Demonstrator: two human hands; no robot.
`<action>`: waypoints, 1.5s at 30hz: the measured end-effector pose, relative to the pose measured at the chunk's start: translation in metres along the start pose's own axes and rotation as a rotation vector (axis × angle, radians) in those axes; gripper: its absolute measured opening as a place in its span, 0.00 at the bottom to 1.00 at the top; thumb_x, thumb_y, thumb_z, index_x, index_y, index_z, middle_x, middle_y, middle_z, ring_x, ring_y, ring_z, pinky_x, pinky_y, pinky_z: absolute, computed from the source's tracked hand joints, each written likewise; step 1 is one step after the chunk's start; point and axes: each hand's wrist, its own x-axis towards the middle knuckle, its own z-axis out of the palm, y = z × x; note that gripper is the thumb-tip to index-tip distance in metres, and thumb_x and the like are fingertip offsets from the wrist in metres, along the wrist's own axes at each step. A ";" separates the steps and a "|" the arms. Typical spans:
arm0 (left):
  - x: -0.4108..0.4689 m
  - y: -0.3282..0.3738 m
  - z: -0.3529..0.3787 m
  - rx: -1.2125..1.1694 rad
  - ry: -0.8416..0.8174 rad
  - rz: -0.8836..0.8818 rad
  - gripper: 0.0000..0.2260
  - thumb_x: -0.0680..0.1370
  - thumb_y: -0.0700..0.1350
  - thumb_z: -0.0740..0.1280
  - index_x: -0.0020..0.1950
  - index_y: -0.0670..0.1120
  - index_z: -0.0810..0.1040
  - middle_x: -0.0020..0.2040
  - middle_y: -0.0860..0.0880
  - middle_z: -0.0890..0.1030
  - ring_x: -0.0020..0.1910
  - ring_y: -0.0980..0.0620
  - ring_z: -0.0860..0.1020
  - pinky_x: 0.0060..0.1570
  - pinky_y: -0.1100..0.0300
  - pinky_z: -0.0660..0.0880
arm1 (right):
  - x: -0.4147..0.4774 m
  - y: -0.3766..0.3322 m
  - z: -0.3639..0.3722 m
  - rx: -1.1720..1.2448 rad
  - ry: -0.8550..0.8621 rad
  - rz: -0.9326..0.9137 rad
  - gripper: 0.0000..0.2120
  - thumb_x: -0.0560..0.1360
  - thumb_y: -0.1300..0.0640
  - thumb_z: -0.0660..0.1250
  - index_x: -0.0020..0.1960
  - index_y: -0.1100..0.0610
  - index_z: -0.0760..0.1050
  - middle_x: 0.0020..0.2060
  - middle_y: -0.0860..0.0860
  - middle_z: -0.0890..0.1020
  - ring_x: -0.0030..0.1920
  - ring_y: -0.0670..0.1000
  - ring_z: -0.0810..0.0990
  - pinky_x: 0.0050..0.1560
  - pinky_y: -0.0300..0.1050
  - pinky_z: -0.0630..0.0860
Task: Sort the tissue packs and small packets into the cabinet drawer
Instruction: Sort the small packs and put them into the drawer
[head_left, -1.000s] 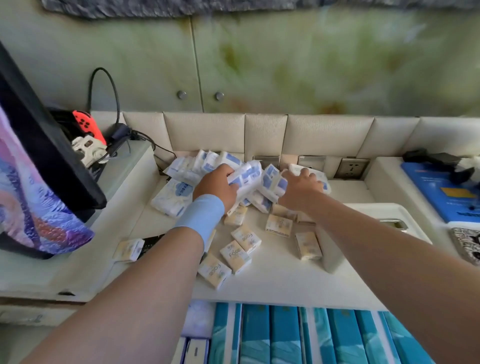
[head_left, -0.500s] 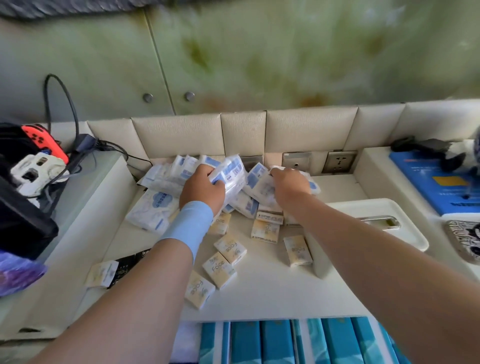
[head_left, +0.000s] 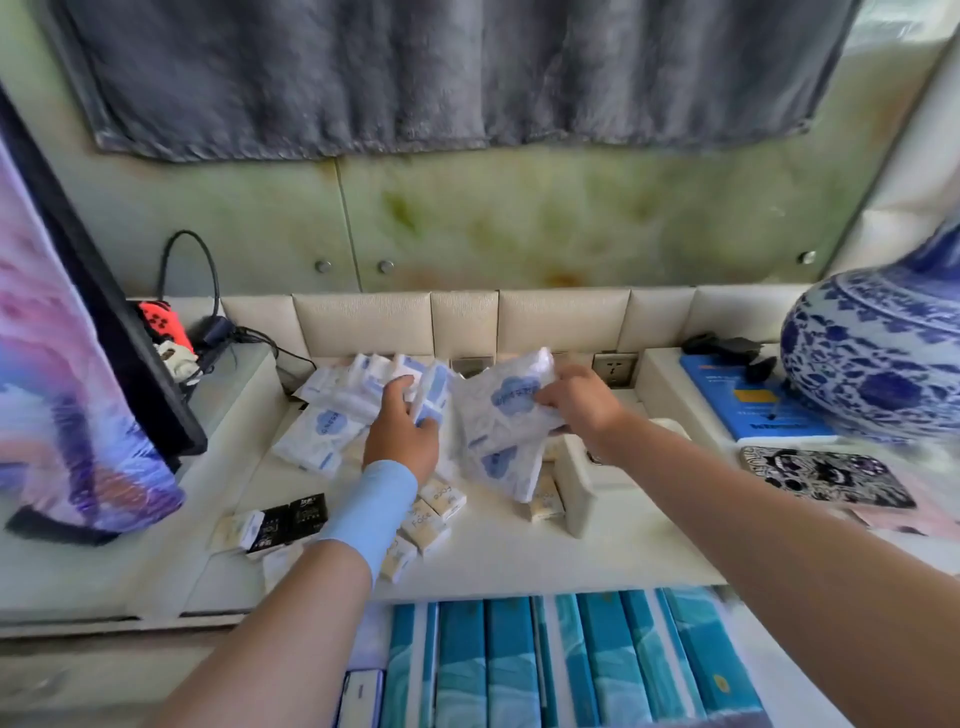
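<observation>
A heap of white-and-blue tissue packs (head_left: 332, 405) lies at the back of the cream cabinet top (head_left: 519, 551). My right hand (head_left: 576, 397) grips a large white tissue pack (head_left: 506, 405) lifted above the surface, with another pack hanging under it. My left hand (head_left: 402, 434), with a light blue wristband, holds a small blue-and-white pack (head_left: 434, 395) beside the heap. Small beige packets (head_left: 428, 519) lie scattered under my left wrist. Below the cabinet top, the open drawer (head_left: 571, 660) shows rows of teal packs.
A white tissue box (head_left: 587, 478) stands right of the packets. Black sachets (head_left: 291, 519) lie front left. A blue-and-white vase (head_left: 878, 348), a blue booklet (head_left: 748, 400) and a patterned phone case (head_left: 826, 475) sit at the right. A screen (head_left: 93, 312) and game controllers (head_left: 166, 332) are left.
My right hand has raised a large tissue pack off the heap. My left hand has closed on a small pack. The camera view has tilted up and shifted right.
</observation>
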 end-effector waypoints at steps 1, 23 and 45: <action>-0.011 -0.001 0.002 -0.069 -0.053 -0.025 0.23 0.78 0.40 0.61 0.72 0.55 0.64 0.61 0.48 0.75 0.53 0.44 0.75 0.51 0.55 0.72 | -0.014 0.002 -0.003 0.046 -0.017 0.047 0.10 0.73 0.69 0.62 0.52 0.64 0.77 0.44 0.60 0.81 0.44 0.58 0.80 0.47 0.56 0.79; -0.221 -0.079 0.075 1.055 -1.166 0.061 0.26 0.80 0.45 0.63 0.78 0.52 0.61 0.75 0.51 0.65 0.68 0.46 0.72 0.62 0.52 0.73 | -0.231 0.184 -0.053 -0.727 -0.408 0.269 0.12 0.78 0.63 0.60 0.61 0.60 0.70 0.55 0.57 0.77 0.54 0.57 0.76 0.50 0.47 0.72; -0.233 -0.077 0.123 1.477 -1.104 0.325 0.18 0.76 0.46 0.67 0.65 0.44 0.74 0.51 0.46 0.78 0.48 0.45 0.78 0.45 0.55 0.75 | -0.217 0.216 -0.080 -1.109 -0.480 0.393 0.11 0.74 0.56 0.69 0.52 0.61 0.75 0.42 0.54 0.77 0.38 0.52 0.80 0.33 0.39 0.75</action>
